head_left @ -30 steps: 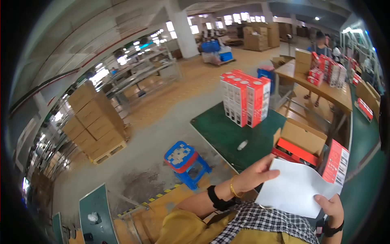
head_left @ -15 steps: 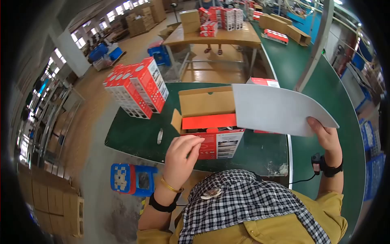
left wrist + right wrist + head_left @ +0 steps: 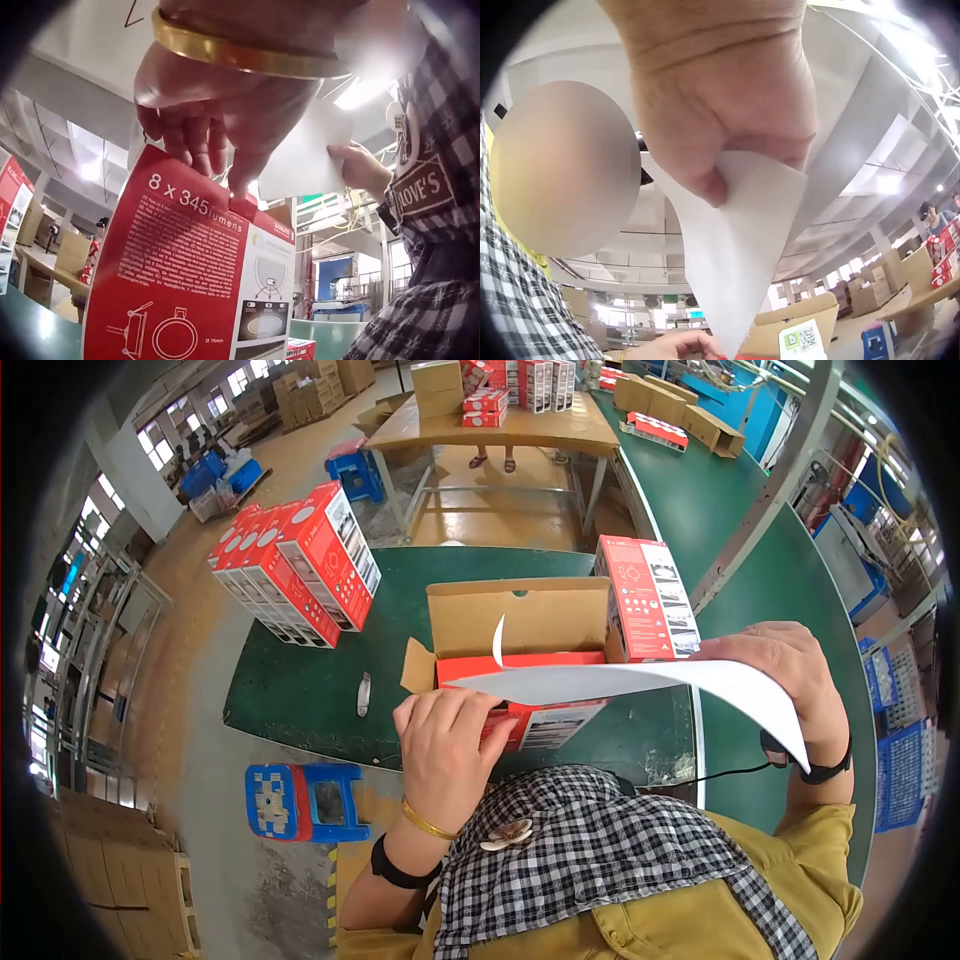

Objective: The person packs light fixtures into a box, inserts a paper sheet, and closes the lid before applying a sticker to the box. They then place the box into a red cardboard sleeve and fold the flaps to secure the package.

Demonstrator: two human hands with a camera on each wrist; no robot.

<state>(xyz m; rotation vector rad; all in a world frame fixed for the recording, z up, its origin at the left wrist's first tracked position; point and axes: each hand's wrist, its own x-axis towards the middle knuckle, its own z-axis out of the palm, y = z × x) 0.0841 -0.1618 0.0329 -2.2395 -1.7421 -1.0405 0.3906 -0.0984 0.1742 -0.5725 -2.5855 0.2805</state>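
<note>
Site: factory packing floor, by what is seen.
Workstations: green work table (image 3: 310, 690) set beside a long green bench (image 3: 770, 570); wooden table (image 3: 420, 436) placed beyond.
Stock: red-and-white printed boxes (image 3: 265, 575) lined up on the work table; brown cartons (image 3: 110, 860) stacked on a pallet (image 3: 187, 905).
Building: floor (image 3: 215, 785) marked with striped tape (image 3: 332, 895), tube lamps (image 3: 364, 91) fixed overhead.

Two hands (image 3: 445, 740), one white sheet (image 3: 735, 232) (one bracelet (image 3: 225, 53))

Left hand (image 3: 440, 745): held palm down, fingers bent
Right hand (image 3: 788, 660): raised, thumb and fingers pinched
Forearms (image 3: 815, 797): stretched forward, well apart
</note>
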